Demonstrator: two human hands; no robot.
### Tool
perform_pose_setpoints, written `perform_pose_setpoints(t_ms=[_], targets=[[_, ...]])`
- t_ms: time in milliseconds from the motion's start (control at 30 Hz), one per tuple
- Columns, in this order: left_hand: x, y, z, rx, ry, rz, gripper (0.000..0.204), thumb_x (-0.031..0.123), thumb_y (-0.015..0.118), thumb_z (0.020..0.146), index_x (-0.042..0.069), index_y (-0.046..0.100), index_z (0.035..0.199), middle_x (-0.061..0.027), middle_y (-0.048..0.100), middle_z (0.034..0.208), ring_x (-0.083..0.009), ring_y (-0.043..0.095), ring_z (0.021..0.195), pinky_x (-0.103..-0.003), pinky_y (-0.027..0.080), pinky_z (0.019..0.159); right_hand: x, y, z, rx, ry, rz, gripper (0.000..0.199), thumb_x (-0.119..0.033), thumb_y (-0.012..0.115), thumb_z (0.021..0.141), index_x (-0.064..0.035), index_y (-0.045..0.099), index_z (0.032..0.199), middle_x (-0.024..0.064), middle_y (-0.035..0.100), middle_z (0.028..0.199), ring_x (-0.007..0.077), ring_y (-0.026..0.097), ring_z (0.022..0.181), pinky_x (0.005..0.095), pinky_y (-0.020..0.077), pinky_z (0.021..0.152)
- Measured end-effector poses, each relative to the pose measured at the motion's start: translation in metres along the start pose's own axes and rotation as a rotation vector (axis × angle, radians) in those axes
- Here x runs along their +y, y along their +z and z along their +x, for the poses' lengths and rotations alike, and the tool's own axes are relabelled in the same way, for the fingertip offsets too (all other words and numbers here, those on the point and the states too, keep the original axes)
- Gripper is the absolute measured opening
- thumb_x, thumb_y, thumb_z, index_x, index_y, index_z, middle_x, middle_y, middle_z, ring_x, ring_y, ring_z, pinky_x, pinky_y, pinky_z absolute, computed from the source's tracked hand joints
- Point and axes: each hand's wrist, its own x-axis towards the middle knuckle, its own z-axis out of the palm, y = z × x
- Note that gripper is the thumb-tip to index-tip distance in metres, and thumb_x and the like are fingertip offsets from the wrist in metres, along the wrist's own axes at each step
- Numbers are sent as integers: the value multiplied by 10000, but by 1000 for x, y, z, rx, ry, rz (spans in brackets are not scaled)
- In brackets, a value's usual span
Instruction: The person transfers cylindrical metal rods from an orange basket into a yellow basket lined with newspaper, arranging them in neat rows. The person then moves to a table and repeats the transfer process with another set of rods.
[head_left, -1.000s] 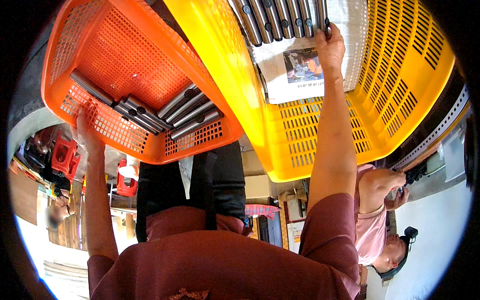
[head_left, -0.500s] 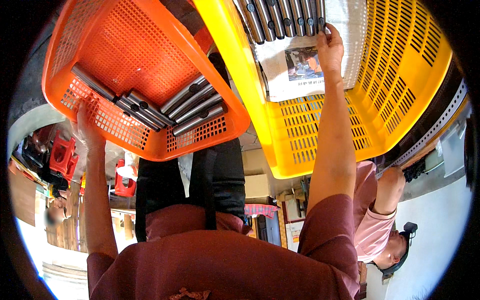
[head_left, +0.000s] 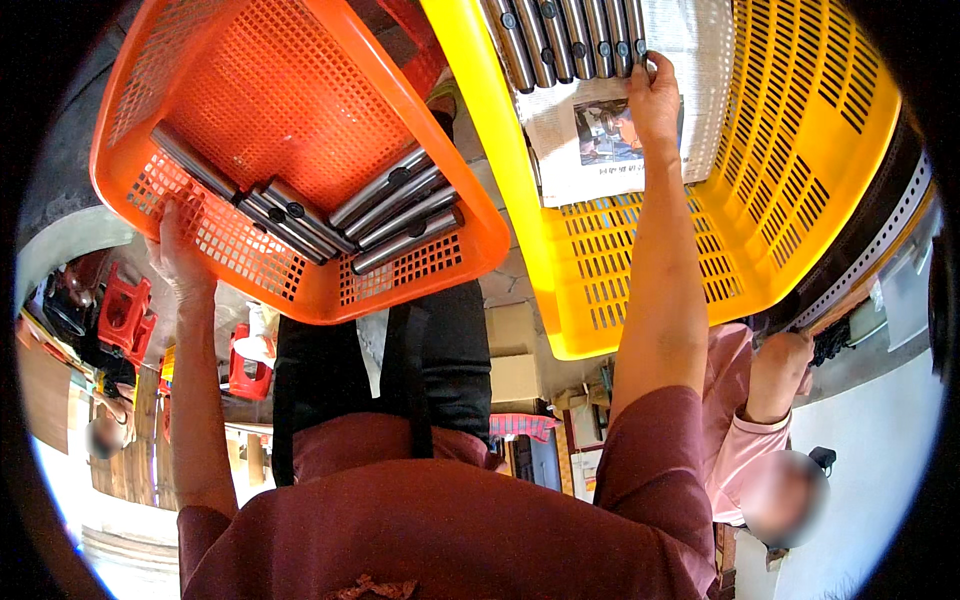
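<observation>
My left hand (head_left: 182, 258) grips the near left edge of an orange mesh basket (head_left: 300, 75); part of its fingers shows against the holes. Inside that basket several dark steel pins (head_left: 400, 215) lie in loose groups along the near side. To the right, a yellow slotted basket (head_left: 650, 270) is lined with newspaper (head_left: 560, 180). On the paper a row of steel pins (head_left: 560, 40) lies side by side, each with a round dark spot near its end. My right hand (head_left: 655, 105) pinches the near end of the rightmost pin (head_left: 638, 45). The pins' far ends are cut off by the frame.
At lower right another person in a pink shirt (head_left: 745, 430) is close by. Red plastic stools (head_left: 125, 310) stand at left. A perforated metal rail (head_left: 880, 245) runs beyond the yellow basket's right side. Cardboard boxes (head_left: 512, 375) are below, behind my legs.
Both baskets sit slightly lower or farther right in the view. My right hand remains at the end of the rightmost pin, its fingers slightly shifted. My left hand keeps its hold.
</observation>
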Motion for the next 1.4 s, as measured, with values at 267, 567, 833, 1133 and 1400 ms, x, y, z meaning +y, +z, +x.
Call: perform_pose_setpoints(t_ms=[267,567,833,1133,1400], targets=[[-5,-10,6,-30,24,-2,296,129,548,919,-13,543,1179,-137,641,1074,-240,647,932,-349,528,828,-30,-5,-13,-42,-56,-146,595,-344,678,860,-30,464,1317,222,484,1100,342,600,891,413,511,798],[-9,-15,9,-26,-4,-26,314,112,555,906,-9,536,1195,-136,637,1082,-237,642,942,-351,526,834,-54,0,-25,30,-103,-372,872,-473,747,754,43,356,1338,268,445,1159,407,596,931,452,530,775],[-6,-9,5,-67,25,-32,320,103,549,904,-4,535,1205,-113,631,1082,-215,632,946,-340,521,830,-62,13,-25,10,-82,-391,1073,-552,807,635,93,280,1313,286,420,1185,424,562,1008,456,535,780],[1,-1,0,-31,21,-1,309,117,542,904,-7,547,1188,-127,633,1088,-224,633,953,-343,517,840,-97,19,-46,-24,58,-489,1328,-649,799,549,75,120,1432,351,173,1459,470,325,1314,615,332,1008],[-9,-10,8,-46,9,14,270,129,551,906,-1,574,1142,-136,660,1041,-239,651,912,-352,521,825,-110,22,-52,-33,81,-459,1341,-684,778,560,84,118,1439,369,97,1468,534,278,1311,590,332,1022]])
